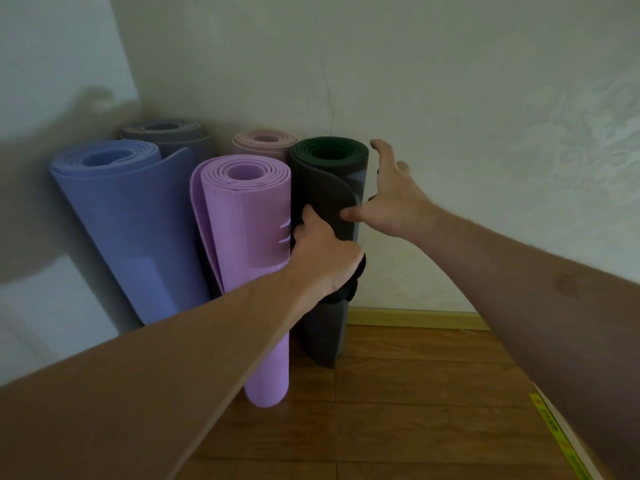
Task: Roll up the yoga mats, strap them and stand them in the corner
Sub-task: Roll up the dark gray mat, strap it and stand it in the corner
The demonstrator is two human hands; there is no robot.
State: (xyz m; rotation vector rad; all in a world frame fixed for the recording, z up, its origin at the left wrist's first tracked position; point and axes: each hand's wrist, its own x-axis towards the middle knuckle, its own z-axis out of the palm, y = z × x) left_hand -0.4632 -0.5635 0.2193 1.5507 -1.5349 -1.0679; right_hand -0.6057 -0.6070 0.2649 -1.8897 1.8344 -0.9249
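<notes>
I'd keep my left hand (322, 254) gripping the dark mat (325, 188) mid-frame; right hand (388, 199), fingers spread, steadies its loose flap; seat it upright

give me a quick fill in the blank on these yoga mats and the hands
1. ____ rolled mats stand in the corner.
2. The left hand grips the rolled ____ foam mat.
3. The right hand touches that mat with its ____.
4. The rolled lilac foam mat stands on a ____ floor.

Missing: five; black; thumb; wooden
</notes>
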